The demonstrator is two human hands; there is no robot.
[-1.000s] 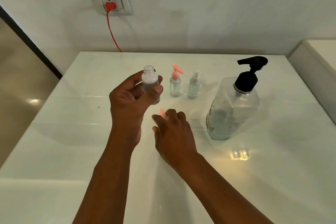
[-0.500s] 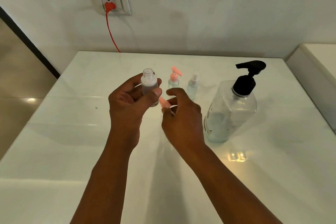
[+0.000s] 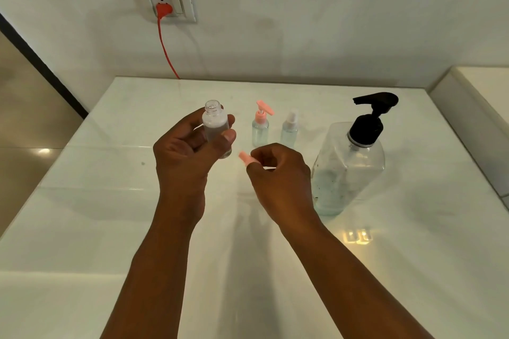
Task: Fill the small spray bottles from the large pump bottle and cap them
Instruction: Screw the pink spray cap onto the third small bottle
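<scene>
Cap lifted off the desk (image 3: 137, 228), now beside the bottle

Our right hand (image 3: 278, 173) has raised the pink cap (image 3: 244, 157), fingers pinching it; our left hand (image 3: 184, 157) still grips the uncapped small bottle (image 3: 216, 125), whitish inside, upright above the desk.

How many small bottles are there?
3: one uncapped, held in the left hand; a pink-capped bottle and a clear-capped bottle standing on the table behind the hands.

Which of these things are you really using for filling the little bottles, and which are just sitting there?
Using:
open bottle in left hand
pink cap in right hand
pink-topped bottle
clear-topped bottle
big pump bottle

Just there:
red plug
wall socket
</scene>
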